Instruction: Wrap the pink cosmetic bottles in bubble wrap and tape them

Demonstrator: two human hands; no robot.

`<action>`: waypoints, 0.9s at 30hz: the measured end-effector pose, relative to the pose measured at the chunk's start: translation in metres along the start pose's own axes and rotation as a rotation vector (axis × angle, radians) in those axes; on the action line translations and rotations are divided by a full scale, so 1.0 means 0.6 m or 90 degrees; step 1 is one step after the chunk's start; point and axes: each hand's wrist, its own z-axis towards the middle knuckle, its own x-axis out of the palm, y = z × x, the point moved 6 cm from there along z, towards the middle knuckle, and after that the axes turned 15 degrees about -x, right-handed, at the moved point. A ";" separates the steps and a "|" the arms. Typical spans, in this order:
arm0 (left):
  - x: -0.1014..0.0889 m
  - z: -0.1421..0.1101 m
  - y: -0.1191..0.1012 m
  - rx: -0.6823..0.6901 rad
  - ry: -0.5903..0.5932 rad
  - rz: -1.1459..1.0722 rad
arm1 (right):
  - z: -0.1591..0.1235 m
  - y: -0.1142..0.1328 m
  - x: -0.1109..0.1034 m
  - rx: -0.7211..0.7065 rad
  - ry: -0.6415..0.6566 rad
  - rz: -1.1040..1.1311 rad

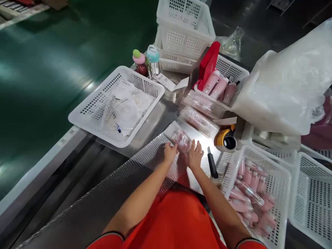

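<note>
Head: bubble-wrapped item (182, 139) indistinct

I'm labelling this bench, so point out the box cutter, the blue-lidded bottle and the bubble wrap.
Box cutter (212, 166): head view, on its black handle.
Blue-lidded bottle (153, 54): head view, on its lid.
Bubble wrap (148, 153): head view, on the sheet left of the hands.

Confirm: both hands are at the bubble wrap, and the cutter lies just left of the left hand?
Wrong side: the head view shows the cutter just right of the right hand. The left hand and right hand are both at the bubble wrap, as stated.
</note>
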 end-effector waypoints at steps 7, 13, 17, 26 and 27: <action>0.026 0.026 -0.038 -0.123 0.009 -0.005 | -0.044 -0.044 0.008 0.071 -0.055 0.060; 0.036 0.026 -0.039 -0.155 0.059 -0.007 | -0.060 -0.097 -0.045 0.117 -0.116 0.119; 0.037 0.025 -0.042 -0.176 0.081 -0.015 | -0.114 -0.058 0.006 0.294 -0.204 0.333; 0.038 0.020 -0.047 -0.236 0.102 0.031 | -0.118 -0.042 0.095 0.365 -0.263 0.554; 0.039 0.020 -0.048 -0.242 0.104 0.034 | -0.115 -0.053 0.084 0.336 -0.272 0.548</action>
